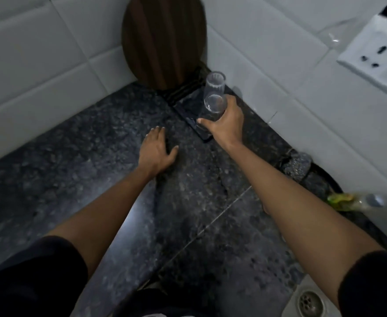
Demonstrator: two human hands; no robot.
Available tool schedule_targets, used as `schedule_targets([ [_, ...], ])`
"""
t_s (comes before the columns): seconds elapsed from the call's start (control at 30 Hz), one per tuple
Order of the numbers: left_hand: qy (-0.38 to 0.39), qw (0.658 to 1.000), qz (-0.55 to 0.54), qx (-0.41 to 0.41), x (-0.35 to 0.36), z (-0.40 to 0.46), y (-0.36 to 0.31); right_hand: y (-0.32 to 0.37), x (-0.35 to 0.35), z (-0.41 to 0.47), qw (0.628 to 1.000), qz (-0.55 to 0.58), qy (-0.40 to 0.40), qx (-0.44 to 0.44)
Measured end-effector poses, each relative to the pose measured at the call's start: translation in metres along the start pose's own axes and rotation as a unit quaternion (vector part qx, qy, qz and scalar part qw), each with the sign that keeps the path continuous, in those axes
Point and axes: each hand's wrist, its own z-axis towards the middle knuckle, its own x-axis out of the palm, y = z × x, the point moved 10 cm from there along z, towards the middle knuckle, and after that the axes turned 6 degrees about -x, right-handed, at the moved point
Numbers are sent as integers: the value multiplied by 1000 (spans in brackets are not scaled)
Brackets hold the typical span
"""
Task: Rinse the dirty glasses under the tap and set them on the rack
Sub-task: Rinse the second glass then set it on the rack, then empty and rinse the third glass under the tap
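Note:
My right hand [228, 121] grips a clear glass [213, 106] upside down, its mouth down on the near end of the dark ribbed rack [184, 104] in the counter's corner. Just behind it on the rack stands a second clear glass [215, 82], also inverted. My left hand [157, 149] rests flat on the dark stone counter [96, 156] to the left of the rack, fingers spread, holding nothing.
A round dark wooden board [164, 40] leans in the tiled corner behind the rack. A sink drain [308, 299] shows at the bottom right. A clear bottle with a green label [352, 200] lies at the right. On the right wall is a white socket plate [375, 56].

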Motion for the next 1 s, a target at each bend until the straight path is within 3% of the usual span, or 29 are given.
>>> schedule_targets([
  [0.13, 43, 998, 52, 6, 23, 23, 2, -9, 34, 23, 1000, -2, 28, -3],
  [0.47, 29, 992, 120, 38, 45, 25, 7, -15, 67, 37, 999, -31, 6, -2],
  [1.0, 29, 991, 121, 40, 46, 28, 8, -20, 77, 32, 998, -30, -28, 40],
])
